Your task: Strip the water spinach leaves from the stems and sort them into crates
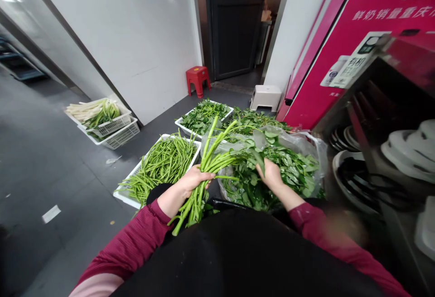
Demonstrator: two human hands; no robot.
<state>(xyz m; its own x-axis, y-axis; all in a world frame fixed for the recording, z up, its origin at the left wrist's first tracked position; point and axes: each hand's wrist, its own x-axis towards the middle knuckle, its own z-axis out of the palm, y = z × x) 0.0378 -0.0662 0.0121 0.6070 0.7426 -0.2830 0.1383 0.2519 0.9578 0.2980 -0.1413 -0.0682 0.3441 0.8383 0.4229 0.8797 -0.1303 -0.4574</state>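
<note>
My left hand is closed round a bunch of water spinach, whose thick, pale green stems fan out above and below the fist. Some of its leafy ends stretch right. My right hand is closed on a water spinach leaf; its fingertips are partly hidden by the leaf. Under and around that hand, a clear plastic bag stands full of leafy greens. Left of my left hand, a white basket holds cut stems. Behind, another white basket holds leaves.
Stacked white baskets with scallions stand at the left by the wall. A red stool and a white stool are near the dark door. Dishes fill a metal shelf on the right, beside a pink cabinet.
</note>
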